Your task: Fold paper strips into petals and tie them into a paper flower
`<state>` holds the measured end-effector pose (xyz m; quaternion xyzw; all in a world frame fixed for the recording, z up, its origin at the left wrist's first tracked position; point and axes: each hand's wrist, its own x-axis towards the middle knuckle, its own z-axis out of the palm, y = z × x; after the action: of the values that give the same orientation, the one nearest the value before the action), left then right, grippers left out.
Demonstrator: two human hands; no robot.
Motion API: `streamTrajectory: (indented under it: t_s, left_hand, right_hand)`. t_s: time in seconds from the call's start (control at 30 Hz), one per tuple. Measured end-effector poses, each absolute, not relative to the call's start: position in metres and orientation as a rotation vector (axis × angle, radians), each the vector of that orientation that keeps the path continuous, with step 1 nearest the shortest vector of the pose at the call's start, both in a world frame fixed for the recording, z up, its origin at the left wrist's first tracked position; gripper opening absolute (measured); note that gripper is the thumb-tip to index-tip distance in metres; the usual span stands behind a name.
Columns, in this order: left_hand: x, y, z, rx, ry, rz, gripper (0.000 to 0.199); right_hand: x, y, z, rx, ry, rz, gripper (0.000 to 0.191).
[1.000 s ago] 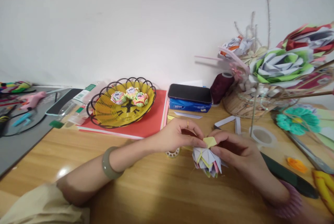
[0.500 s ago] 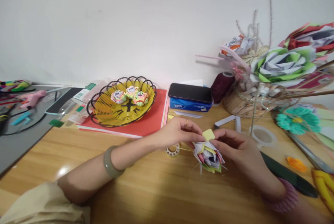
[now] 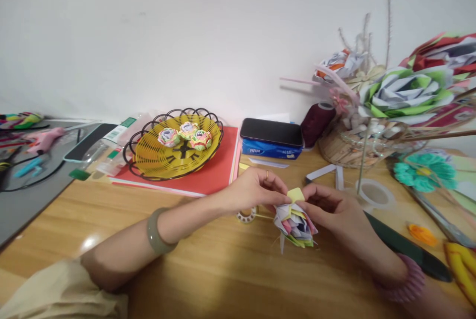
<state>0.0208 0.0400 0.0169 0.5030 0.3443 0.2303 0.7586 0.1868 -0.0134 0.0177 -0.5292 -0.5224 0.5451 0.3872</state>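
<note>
Between my two hands is a folded paper flower (image 3: pixel 296 224) with white, pink, yellow and green petals, its open face tilted down toward me. A yellow paper petal (image 3: pixel 296 194) stands up at its top edge. My left hand (image 3: pixel 256 190) is closed on the flower's left upper side, thumb at the base of the yellow petal. On the other side my right hand (image 3: pixel 330 207) pinches the flower near that petal with thumb and fingers. Some fingertips are hidden behind the paper. Just left of the flower lies a small tape roll (image 3: pixel 247 215) on the wooden table.
A yellow woven basket (image 3: pixel 159 163) with several small paper flowers rests on red paper (image 3: pixel 226 160). Behind my hands a phone (image 3: pixel 271 132) lies on a blue pack (image 3: pixel 271 149). At right are a large tape roll (image 3: pixel 386 194), yellow-handled scissors (image 3: pixel 459 264) and a flower-filled pot (image 3: pixel 334 148).
The flower has tilted and shifted slightly left and down between my hands. Both hands keep their grip with only small movements.
</note>
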Motion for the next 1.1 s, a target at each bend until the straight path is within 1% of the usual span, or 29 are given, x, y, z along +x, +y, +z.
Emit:
streamTrajectory:
  t_s: [0.2,0.43,0.63,0.97,1.1]
  left_hand:
    - [0.021,0.040,0.016,1.076,0.779,0.478,0.013]
    - [0.022,0.041,0.018,1.091,0.850,0.481,0.010]
    - [0.023,0.040,0.018,1.168,0.887,0.467,0.008]
    - [0.024,0.040,0.015,1.293,0.995,0.418,0.008]
    - [0.022,0.040,0.009,1.426,1.003,0.452,0.008]
  right_hand:
    - [0.188,-0.015,0.018,-1.336,-1.338,1.398,0.018]
    - [0.188,-0.013,0.017,-1.353,-1.346,1.437,0.015]
    - [0.189,-0.011,0.013,-1.372,-1.338,1.488,0.017]
    - [0.184,-0.010,0.008,-1.434,-1.364,1.468,0.025]
    - [0.183,-0.011,0.006,-1.388,-1.383,1.434,0.024]
